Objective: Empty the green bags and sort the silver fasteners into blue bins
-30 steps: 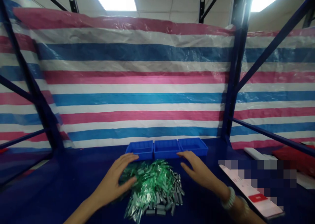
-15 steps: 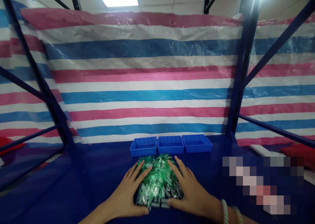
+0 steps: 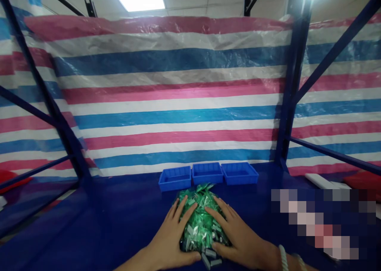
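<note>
Left hand [image 3: 171, 243] and right hand [image 3: 235, 235], grips spread, cup a heap of green packets [image 3: 201, 219].

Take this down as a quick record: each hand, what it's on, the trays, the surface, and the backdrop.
Left hand: spread on the left side of the heap of small grey parts in green plastic wrap
Right hand: spread on the heap's right side
Trays: three blue plastic trays, in a row beyond the heap
Surface: navy-blue shelf deck
Backdrop: striped pink, white and blue tarpaulin
</note>
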A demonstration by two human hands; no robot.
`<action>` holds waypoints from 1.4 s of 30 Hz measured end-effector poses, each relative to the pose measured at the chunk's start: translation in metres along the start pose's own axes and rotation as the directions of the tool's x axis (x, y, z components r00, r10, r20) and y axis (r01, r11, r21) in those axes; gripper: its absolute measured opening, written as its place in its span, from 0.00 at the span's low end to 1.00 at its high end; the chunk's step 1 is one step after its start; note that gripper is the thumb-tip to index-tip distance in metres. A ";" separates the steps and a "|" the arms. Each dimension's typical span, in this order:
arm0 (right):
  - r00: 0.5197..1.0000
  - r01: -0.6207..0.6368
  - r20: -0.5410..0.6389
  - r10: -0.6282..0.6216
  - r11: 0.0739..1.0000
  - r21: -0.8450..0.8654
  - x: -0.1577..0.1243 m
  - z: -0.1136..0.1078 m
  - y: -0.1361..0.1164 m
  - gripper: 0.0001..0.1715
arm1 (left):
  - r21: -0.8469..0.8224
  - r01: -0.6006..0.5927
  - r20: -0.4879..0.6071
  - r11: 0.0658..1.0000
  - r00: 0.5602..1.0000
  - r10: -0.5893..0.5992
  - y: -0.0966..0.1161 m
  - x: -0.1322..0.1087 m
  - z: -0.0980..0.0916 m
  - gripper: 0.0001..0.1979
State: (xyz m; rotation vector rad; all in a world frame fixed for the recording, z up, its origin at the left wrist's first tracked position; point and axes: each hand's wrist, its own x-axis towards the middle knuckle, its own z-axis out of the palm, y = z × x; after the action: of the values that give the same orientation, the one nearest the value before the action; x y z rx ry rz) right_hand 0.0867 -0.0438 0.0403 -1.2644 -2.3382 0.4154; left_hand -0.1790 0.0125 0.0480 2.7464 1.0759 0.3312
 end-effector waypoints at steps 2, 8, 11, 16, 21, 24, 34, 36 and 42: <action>1.000 -0.006 0.007 0.006 1.000 -0.020 -0.002 -0.002 0.003 0.45 | -0.002 0.020 -0.005 1.000 1.000 -0.020 0.003 0.002 0.003 0.56; 0.997 -0.076 0.004 0.076 0.997 -0.033 -0.006 -0.012 0.010 0.39 | -0.025 0.029 -0.079 0.999 0.996 -0.031 0.012 0.007 0.012 0.54; 0.993 -0.111 -0.036 0.110 0.993 -0.042 -0.011 -0.012 0.006 0.39 | -0.043 0.027 -0.095 0.999 0.995 -0.031 0.011 0.009 0.017 0.55; 0.978 0.127 -0.139 -0.157 0.971 -0.201 -0.012 0.000 -0.016 0.43 | -0.071 0.018 -0.196 0.997 0.980 -0.032 0.006 0.006 0.018 0.50; 0.914 0.395 0.029 -0.404 0.873 -0.287 0.008 -0.003 -0.035 0.30 | -0.026 -0.059 -0.216 0.998 0.975 0.052 0.006 -0.003 0.004 0.38; 0.905 0.410 0.032 -0.424 0.850 -0.332 0.021 0.006 -0.037 0.19 | -0.030 -0.073 -0.251 0.997 0.966 0.063 0.003 -0.007 -0.001 0.32; 0.881 0.468 0.105 -0.462 0.817 -0.336 0.025 0.005 -0.015 0.13 | 0.119 -0.054 -0.060 0.991 0.996 0.062 0.000 -0.002 -0.001 0.31; 0.886 0.463 0.123 -0.448 0.830 -0.310 0.022 -0.008 -0.014 0.13 | 0.157 -0.065 -0.073 0.985 0.994 0.077 0.001 -0.003 -0.001 0.32; 0.901 0.433 0.118 -0.417 0.853 -0.292 0.016 -0.023 -0.016 0.18 | 0.269 -0.102 -0.127 0.958 0.982 0.140 0.003 -0.003 0.001 0.36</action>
State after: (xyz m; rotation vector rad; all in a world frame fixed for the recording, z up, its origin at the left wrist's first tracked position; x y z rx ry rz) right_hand 0.0799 -0.0377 0.0712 -0.8175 -2.7092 -0.0761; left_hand -0.1792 0.0078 0.0469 3.0742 1.0545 0.4408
